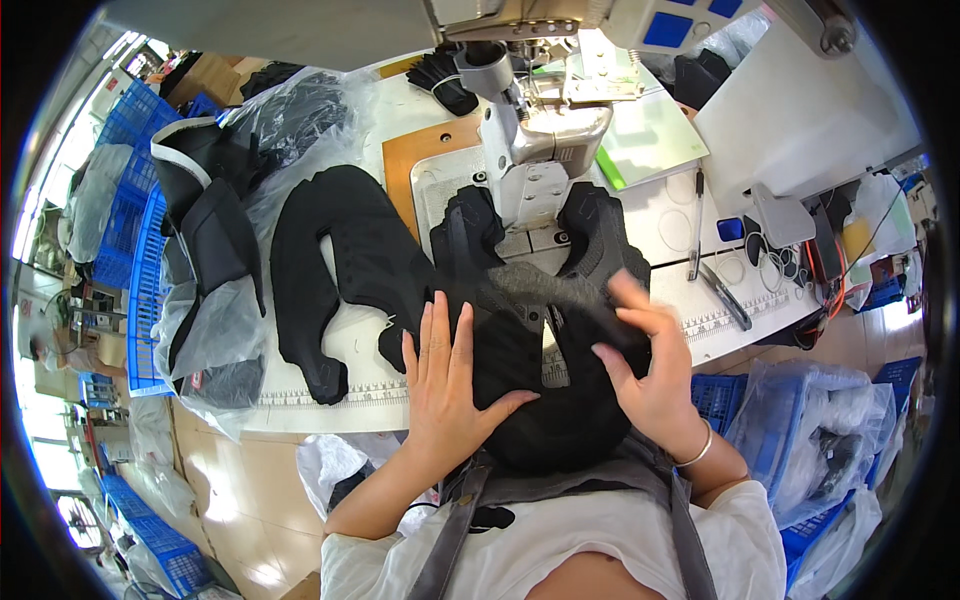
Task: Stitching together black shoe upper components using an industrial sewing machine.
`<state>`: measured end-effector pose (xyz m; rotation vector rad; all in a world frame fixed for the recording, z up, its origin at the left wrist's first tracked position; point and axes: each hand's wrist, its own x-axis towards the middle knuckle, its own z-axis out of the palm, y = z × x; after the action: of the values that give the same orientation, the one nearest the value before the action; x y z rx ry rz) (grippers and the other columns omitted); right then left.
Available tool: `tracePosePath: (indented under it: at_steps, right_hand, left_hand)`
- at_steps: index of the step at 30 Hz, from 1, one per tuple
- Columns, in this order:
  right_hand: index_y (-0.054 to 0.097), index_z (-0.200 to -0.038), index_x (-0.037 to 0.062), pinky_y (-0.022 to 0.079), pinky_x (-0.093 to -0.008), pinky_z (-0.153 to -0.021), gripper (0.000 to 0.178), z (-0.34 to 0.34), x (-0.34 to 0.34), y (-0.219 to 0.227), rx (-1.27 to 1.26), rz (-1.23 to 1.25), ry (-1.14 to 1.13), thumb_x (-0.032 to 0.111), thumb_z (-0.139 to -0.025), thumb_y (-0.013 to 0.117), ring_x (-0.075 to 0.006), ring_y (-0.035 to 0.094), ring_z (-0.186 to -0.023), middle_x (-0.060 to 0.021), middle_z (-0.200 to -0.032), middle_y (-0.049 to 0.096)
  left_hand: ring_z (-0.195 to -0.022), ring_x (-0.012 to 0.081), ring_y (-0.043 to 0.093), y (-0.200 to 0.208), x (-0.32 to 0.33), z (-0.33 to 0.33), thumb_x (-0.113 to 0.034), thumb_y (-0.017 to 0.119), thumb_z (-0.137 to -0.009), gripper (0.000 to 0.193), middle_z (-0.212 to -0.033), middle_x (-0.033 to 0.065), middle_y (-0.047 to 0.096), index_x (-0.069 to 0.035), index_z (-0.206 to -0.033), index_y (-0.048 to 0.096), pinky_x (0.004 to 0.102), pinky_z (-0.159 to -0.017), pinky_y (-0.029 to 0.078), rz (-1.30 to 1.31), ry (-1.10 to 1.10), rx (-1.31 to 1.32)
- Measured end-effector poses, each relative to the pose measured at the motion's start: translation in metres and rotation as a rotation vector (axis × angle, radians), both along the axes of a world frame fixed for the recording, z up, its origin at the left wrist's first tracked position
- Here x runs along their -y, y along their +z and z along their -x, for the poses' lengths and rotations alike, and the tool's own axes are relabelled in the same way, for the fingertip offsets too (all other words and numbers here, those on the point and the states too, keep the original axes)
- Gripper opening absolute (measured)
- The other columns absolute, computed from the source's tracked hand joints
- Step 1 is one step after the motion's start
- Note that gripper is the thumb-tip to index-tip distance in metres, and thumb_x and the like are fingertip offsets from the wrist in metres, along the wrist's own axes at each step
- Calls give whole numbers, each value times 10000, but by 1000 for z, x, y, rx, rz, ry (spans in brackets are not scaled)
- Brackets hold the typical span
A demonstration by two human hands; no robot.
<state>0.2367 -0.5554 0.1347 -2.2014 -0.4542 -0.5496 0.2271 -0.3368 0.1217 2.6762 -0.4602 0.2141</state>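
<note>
A black U-shaped shoe upper [560,430] lies in front of me, its two arms reaching up on either side of the sewing machine's post [532,190]. My left hand [440,390] rests flat on its left side, fingers stretched out and thumb apart. Across the middle of the upper runs a dark grey fabric piece [540,283], smeared by motion. At its right end is my right hand [662,375], thumb and fingers apart and the index finger blurred; no firm grip shows. A second black shoe upper [305,265] lies to the left, partly beneath the first.
Pens [697,225] and a dark cutter-like tool [725,297] lie at right, near a green-edged booklet [655,145]. Black padded parts [215,215] and clear plastic bags [330,110] stand at left beside a blue crate [145,300]. A bagged bin [810,435] stands at lower right.
</note>
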Motion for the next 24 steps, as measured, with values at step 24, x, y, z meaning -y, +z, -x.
tracePosePath:
  at_steps: [24]
  right_hand:
    - [444, -1131, -23, 501, -310, -755, 312, -60, 9, 52, -507, -1399, 339, 72, -840, 505, -197, 593, -866, -133, -1021, 566]
  left_hand:
    - [-788, 264, 626, 90, 21, -76, -120, 449, -885, 249, -904, 161, 600, 66, -1047, 489, 380, -692, 535, 1637, -97, -613]
